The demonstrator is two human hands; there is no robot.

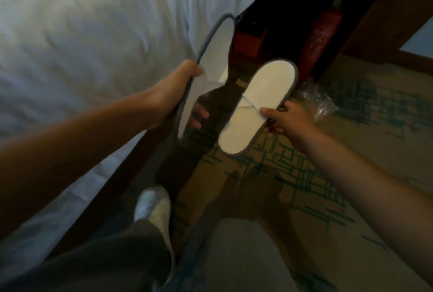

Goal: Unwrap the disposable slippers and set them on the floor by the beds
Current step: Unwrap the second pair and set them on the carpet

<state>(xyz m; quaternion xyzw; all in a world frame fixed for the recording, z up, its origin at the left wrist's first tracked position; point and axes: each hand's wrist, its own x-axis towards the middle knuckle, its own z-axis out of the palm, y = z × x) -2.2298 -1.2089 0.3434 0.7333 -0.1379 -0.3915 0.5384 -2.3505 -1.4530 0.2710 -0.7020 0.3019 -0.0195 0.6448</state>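
The bed (82,41) fills the left, its white cover hanging to a dark base. Beside it the left hand (168,102) has its grip closed on the left slipper (210,50), thumb over the grey piping, fingers curled behind the sole. This slipper is turned nearly edge-on, held in the air against the bed's side.

The right slipper (255,106) lies flatter, insole up, above the patterned carpet (316,174) and not touching it. The right hand (288,120) pinches its edge near the strap, thumb on top, fingers under the sole.

Both slippers look very light and thin, soft enough to flex, yet each holds its shape from a single grip at the middle. The piped edge beside the strap seems the best place to hold; the strap itself looks flimsy and may crush.

Clear wrapping (321,102) lies crumpled on the carpet to the right, so unwrapping appears done.

The frame is dim and blurred. The soles' undersides are hidden, the red objects beyond the slippers are hard to identify, and the floor close under the bed is lost in shadow.
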